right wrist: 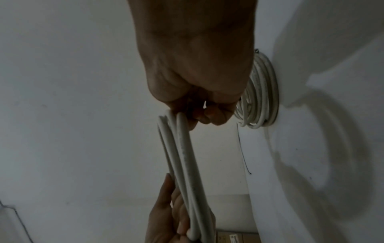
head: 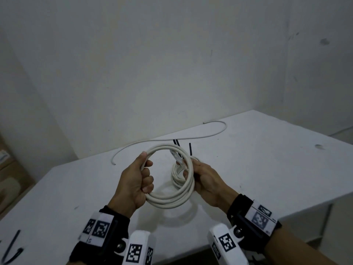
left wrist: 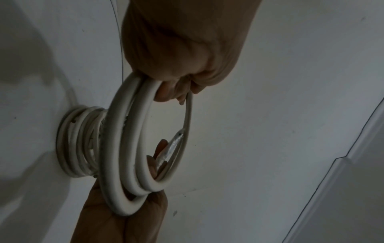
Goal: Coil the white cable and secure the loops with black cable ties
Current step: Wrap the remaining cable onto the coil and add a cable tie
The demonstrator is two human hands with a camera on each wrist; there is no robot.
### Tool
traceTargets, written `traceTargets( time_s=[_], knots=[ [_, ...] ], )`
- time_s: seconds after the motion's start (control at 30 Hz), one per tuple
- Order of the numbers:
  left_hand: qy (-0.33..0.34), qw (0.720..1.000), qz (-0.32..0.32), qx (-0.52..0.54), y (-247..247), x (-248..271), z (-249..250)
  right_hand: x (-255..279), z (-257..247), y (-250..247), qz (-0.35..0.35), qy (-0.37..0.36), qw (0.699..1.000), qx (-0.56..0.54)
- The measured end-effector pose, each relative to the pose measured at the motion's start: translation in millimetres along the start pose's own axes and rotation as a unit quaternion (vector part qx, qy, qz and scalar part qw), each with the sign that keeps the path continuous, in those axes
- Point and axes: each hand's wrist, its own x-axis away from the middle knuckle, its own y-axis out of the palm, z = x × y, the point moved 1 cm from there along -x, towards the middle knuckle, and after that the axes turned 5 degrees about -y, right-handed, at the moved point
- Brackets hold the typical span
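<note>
1. Head view: both hands hold a coil of white cable (head: 168, 199) in the air above the white table (head: 267, 169). The left hand (head: 133, 182) grips the coil's left side, fingers curled round the strands and thumb up along the outer loop. The right hand (head: 204, 176) pinches the coil's right side, where a clear plug (head: 176, 156) crosses the loops. A second, smaller coil (head: 177, 175) lies on the table just behind the held coil. Black cable ties (head: 190, 149) lie on the table beyond the held coil, and a thin loose white wire (head: 172, 139) curves across the far part of the table.

2. Left wrist view: the left hand (left wrist: 182, 49) closes round the top of the held coil (left wrist: 129, 148), which shows about three thick loops. The right hand (left wrist: 124, 218) clasps the coil's lower end; the clear plug (left wrist: 170, 148) sits inside the ring. The smaller coil (left wrist: 76, 141) rests on the table behind it.

3. Right wrist view: the right hand (right wrist: 197, 65) has its fingers curled, gripping the strands of the held coil (right wrist: 182, 156); the left hand (right wrist: 166, 213) holds the far end. The smaller coil (right wrist: 259, 92) lies beside the right hand, on the table.
</note>
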Motion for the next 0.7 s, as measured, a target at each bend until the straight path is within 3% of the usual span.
traceTargets(
  time_s=[0.37,0.53,0.7],
  knots=[
    [0.007,0.999,0.031,0.016,11,-2,-2,7,-7,1,0.030,-0.034,0.997,0.062],
    [0.006,0.999,0.039,0.009,11,-1,-8,14,-2,4,0.035,-0.109,0.988,0.108],
    [-0.017,0.999,0.030,0.017,7,0,-16,15,5,5,0.050,-0.103,0.987,0.115]
  ],
)
